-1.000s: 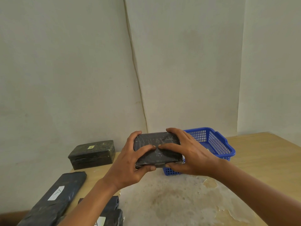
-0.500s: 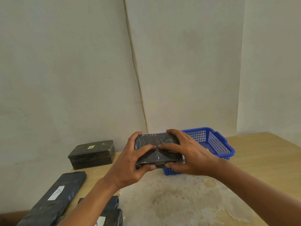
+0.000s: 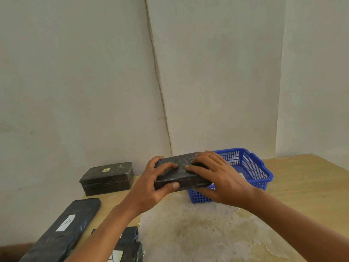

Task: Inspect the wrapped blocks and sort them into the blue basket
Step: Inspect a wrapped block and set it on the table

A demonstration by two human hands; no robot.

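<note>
Here, both hands hold one dark wrapped block [image 3: 181,172] lifted above the desk [image 3: 306,178], near the middle of the scene. The left hand [image 3: 151,188] grips the block's left end, fingers curled over the top face and the thumb pressed against the near side. The right hand [image 3: 217,178] covers the right end, fingers spread across the top and the thumb tucked under the near edge. The block is tilted, its top face turned toward the camera, and its shiny wrapping shows pale scuffs.

Just behind and to the right of the hands sits the blue basket [image 3: 253,167], a plastic mesh tray with a raised rim. The right hand hides its near left corner. Something pale lies inside it, too hidden to identify.

Farther left, near the wall, a second wrapped block [image 3: 107,178] rests flat on the desk, with a small yellowish label on its top. At the near left, a long wrapped package [image 3: 64,229] lies diagonally, bearing a white sticker with a hand-drawn mark. Beside it, at the bottom edge, more dark wrapped blocks [image 3: 130,246] are partly hidden by the left forearm.

The desk is light wood; its near centre is a worn grey patch [image 3: 198,233] where the surface has peeled. Plain pale walls [image 3: 75,72] stand behind.
</note>
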